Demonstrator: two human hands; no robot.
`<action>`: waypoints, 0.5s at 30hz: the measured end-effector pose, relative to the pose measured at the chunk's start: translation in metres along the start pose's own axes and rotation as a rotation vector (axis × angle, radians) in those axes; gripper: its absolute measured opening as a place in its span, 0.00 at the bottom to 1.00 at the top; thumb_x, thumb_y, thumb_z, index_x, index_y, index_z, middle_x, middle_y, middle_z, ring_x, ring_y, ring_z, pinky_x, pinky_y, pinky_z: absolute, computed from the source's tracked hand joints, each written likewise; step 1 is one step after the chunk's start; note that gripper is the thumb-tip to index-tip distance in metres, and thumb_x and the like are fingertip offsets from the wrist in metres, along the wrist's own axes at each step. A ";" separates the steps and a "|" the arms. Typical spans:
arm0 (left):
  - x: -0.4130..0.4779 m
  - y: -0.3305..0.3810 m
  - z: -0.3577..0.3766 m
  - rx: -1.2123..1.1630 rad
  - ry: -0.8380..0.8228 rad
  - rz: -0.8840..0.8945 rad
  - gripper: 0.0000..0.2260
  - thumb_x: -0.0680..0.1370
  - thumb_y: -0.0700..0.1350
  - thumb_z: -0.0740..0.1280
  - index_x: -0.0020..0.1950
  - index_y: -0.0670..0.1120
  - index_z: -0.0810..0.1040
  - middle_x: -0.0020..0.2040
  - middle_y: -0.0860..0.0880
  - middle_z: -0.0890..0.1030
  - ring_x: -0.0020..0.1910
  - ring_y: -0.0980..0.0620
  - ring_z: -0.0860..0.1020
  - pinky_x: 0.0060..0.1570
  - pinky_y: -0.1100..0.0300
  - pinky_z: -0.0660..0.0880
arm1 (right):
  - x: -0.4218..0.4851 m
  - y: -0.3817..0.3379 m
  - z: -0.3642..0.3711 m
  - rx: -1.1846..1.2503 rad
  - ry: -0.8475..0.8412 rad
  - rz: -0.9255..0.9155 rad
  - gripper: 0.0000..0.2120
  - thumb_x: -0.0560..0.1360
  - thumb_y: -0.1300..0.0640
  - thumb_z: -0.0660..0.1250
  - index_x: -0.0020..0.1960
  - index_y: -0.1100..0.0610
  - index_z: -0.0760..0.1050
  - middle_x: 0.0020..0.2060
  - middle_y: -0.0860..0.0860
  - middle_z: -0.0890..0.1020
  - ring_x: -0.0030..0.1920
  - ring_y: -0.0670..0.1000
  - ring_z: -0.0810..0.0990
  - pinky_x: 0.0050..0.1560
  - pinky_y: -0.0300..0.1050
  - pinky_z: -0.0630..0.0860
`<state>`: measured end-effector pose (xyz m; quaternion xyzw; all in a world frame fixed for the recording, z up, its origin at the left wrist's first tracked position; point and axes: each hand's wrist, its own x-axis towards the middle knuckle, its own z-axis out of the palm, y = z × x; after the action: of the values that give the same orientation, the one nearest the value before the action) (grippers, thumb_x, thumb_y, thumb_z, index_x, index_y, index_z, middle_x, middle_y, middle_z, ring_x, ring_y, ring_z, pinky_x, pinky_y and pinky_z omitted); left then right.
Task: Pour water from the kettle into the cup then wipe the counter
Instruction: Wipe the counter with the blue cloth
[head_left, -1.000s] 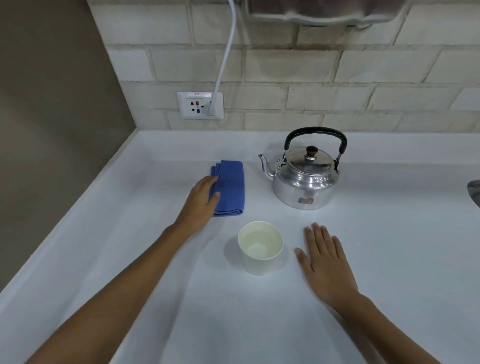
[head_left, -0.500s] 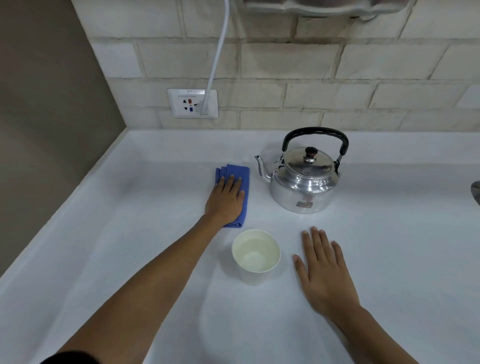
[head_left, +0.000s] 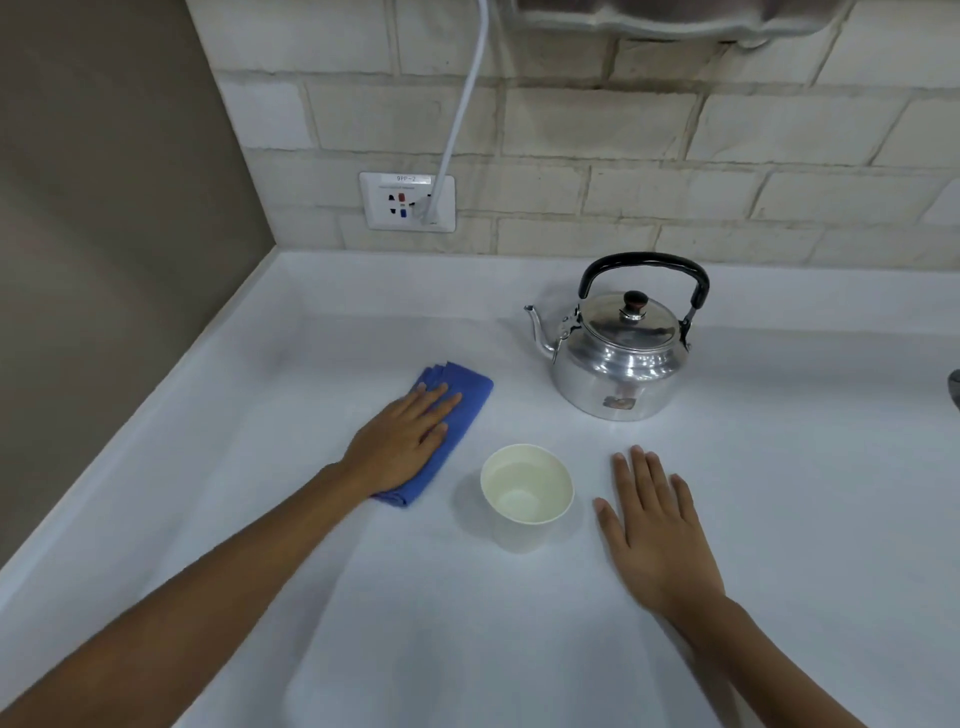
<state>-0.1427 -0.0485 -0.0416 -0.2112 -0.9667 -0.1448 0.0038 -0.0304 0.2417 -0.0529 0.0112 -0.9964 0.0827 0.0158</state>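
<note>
Two bare forearms reaching in from the near edge of the white counter (head_left: 779, 467). Right hand (head_left: 652, 525) lying flat, palm down, fingers spread and clamped on nothing, just right of the cup (head_left: 525, 493). Cup upright, near centre, holding what looks like a shallow pool of water, so pouring judged done. Left of the cup, left hand (head_left: 402, 441) pressed flat on the folded blue cloth (head_left: 460, 410), fingers extended and close together, pinning rather than gripping; cloth lying angled on the counter, its near end just beside the cup without touching. Wiping stroke judged under way or about to begin.

Farther back and to the right, metal kettle (head_left: 618, 358) standing upright, lid on, black handle raised, spout aimed left toward the cloth's far end, well apart from both hands.

Main risk: a rightward sweep of the cloth or wrist clipping the light paper cup, tipping it and spilling water across the freshly wiped surface. Second risk: a far-right stroke nudging the kettle's spout. Beyond, wall socket (head_left: 408, 201) with a white cable (head_left: 462, 109) plugged in; splashed water reaching that far unlikely but unwelcome.
</note>
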 end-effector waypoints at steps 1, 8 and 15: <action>0.012 0.002 0.002 0.005 0.012 -0.075 0.21 0.81 0.49 0.48 0.74 0.51 0.51 0.77 0.50 0.51 0.75 0.52 0.47 0.73 0.59 0.46 | 0.000 0.000 0.001 0.006 -0.002 -0.002 0.29 0.79 0.44 0.42 0.75 0.54 0.39 0.76 0.52 0.43 0.74 0.47 0.37 0.74 0.48 0.38; -0.023 0.037 0.021 0.007 0.048 -0.187 0.22 0.81 0.51 0.47 0.74 0.51 0.48 0.77 0.49 0.50 0.75 0.49 0.46 0.74 0.54 0.47 | 0.001 0.003 0.000 -0.017 0.011 -0.012 0.29 0.79 0.44 0.44 0.76 0.55 0.42 0.76 0.53 0.46 0.75 0.50 0.42 0.74 0.49 0.41; -0.158 0.036 0.011 -0.011 0.068 -0.099 0.24 0.78 0.60 0.40 0.73 0.56 0.45 0.74 0.59 0.47 0.74 0.59 0.44 0.72 0.61 0.45 | 0.001 0.002 0.001 -0.047 0.014 -0.008 0.29 0.79 0.44 0.44 0.76 0.56 0.44 0.76 0.54 0.47 0.75 0.51 0.44 0.75 0.50 0.44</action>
<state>0.0166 -0.0790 -0.0529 -0.1580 -0.9744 -0.1572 0.0284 -0.0314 0.2430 -0.0538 0.0141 -0.9979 0.0593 0.0234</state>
